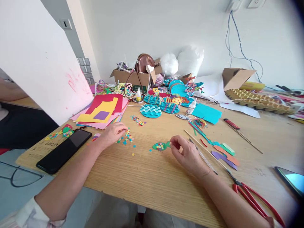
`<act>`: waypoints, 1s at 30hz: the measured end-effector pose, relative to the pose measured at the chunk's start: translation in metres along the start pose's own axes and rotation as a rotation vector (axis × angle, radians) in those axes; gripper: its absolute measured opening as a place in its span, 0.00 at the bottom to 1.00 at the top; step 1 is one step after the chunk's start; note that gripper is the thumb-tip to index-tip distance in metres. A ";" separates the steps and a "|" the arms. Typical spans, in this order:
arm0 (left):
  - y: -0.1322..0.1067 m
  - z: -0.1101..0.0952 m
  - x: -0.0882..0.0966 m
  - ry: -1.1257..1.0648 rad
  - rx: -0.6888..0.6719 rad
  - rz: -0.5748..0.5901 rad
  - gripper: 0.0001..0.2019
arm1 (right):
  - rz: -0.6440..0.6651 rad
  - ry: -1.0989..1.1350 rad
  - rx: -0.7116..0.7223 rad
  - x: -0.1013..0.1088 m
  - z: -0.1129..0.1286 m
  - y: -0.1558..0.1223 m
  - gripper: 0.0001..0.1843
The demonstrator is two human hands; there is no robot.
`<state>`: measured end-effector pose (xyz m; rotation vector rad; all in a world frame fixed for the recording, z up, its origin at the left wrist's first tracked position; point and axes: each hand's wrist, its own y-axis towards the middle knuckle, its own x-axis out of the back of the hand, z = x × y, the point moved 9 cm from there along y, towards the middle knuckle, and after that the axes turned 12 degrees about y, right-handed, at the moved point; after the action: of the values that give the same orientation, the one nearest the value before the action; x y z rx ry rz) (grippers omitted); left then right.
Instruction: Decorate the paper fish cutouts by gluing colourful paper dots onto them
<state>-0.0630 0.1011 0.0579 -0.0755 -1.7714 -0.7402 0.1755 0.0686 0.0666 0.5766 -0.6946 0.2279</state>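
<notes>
A green paper fish (161, 146) covered with coloured dots lies at the middle of the table. My right hand (186, 152) is closed around the tip of its tail, thumb and finger pinched together. To the left, my left hand (113, 134) has its fingertips pressed together at the edge of a scatter of small round paper dots (128, 136); whether a dot is between them is too small to tell. A few loose dots lie between the scatter and the fish. Beyond, a small pile of shiny confetti (138, 120) rests on the wood.
Coloured paper sheets (102, 109) and a black phone (64, 151) lie left. Turquoise wave-shaped pieces (150, 111) and a glue bottle (191, 107) stand behind. On the right are paper scraps (224, 158), a wooden stick (209, 150), red-handled scissors (249, 196) and a utility knife (231, 123).
</notes>
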 end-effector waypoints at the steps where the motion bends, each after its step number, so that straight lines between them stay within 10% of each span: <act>1: 0.000 -0.004 -0.004 0.018 -0.020 0.040 0.08 | -0.005 0.009 -0.018 0.002 -0.002 0.000 0.04; 11: 0.000 -0.037 -0.024 0.140 -0.146 0.182 0.04 | -0.107 0.028 -0.089 0.015 -0.023 0.002 0.03; 30: 0.018 -0.029 -0.044 0.156 -0.168 0.392 0.07 | -0.079 0.085 -0.074 0.017 -0.014 0.003 0.07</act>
<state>-0.0165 0.1145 0.0306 -0.4527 -1.4827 -0.5888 0.1948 0.0791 0.0704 0.5195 -0.5943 0.1516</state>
